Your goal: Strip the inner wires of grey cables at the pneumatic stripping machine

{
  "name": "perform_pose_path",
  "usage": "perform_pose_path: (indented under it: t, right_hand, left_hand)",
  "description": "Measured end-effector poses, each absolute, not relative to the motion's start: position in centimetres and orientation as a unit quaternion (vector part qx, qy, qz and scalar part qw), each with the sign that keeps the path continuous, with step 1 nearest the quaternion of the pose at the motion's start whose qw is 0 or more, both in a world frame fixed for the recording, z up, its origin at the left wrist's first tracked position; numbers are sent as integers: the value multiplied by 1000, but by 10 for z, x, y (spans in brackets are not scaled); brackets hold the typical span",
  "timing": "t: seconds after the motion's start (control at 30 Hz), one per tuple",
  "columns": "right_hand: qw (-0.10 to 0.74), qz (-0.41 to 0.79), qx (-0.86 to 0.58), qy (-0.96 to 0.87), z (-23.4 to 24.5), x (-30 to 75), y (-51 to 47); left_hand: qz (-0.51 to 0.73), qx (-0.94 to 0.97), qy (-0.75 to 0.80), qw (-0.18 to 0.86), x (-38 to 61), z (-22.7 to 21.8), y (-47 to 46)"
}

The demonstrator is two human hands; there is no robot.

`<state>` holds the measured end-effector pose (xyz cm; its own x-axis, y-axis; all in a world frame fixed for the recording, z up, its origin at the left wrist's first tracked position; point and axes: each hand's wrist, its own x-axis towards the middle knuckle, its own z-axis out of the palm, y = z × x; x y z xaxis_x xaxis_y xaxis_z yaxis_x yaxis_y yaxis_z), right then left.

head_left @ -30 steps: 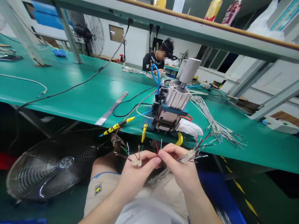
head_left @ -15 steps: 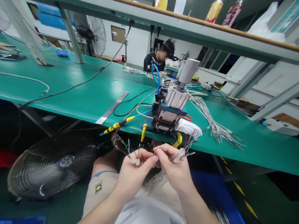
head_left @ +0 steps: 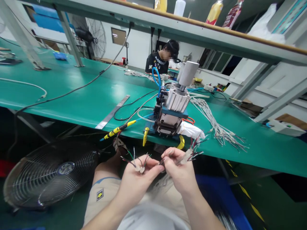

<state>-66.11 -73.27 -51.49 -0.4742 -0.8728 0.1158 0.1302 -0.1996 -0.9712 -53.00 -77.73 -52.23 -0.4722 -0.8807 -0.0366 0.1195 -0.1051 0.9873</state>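
My left hand [head_left: 137,179] is closed around a few cable ends [head_left: 139,168], whose thin coloured wires fan out above the fingers. Its thumb and forefinger pinch fine wires [head_left: 161,162] at the tips. My right hand [head_left: 181,177] is closed on a bundle of pale cables [head_left: 186,157] with stripped red, black and white wire ends. The right thumb and forefinger also press on the fine wires, close to the left fingertips. More of the pale cables [head_left: 163,183] hang below, over my lap. Exactly which wire each fingertip grips is hidden.
A pneumatic press [head_left: 171,108] stands at the edge of the green bench [head_left: 79,92]. Beside it lie a metal ruler [head_left: 112,111] and a heap of cables [head_left: 218,127]. A floor fan [head_left: 52,172] is at lower left. Another person [head_left: 159,60] sits across the bench.
My fingertips have drawn slightly apart. The short wires that stood up between them are now bent lower and pinched. The view has shifted a little.
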Motion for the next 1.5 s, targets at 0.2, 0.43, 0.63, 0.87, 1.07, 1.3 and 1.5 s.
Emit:
perform_pose_path:
  t: [0.2,0.43,0.63,0.87,1.07,1.3,1.5]
  right_hand:
    - [335,-738,-302,502,-516,-668,-729]
    - [397,-701,-340,485,-512,-660,-720]
    - [346,-702,-362,506,-510,-661,-727]
    - [320,-705,-414,478,-512,-661,-723]
    - [379,-720,-359,457,-516,-659,-722]
    - [348,-663,-413,518,-507,-656,-717]
    - [324,-691,-396,510,-512,-647,-719]
  left_hand:
    - [-653,372,-535,385,-530,-526,-776]
    - [-646,367,-538,398,-529,-519,-779]
    - [-641,371,-538,403,-532,-516,-777]
    - [-711,334,-520,335,-529,-526,-780]
    - [-717,329,-502,354,-529,-520,-778]
    - [-708,343,-493,372,-530,-508,-776]
    - [-709,339,-478,393,-531,-516,-777]
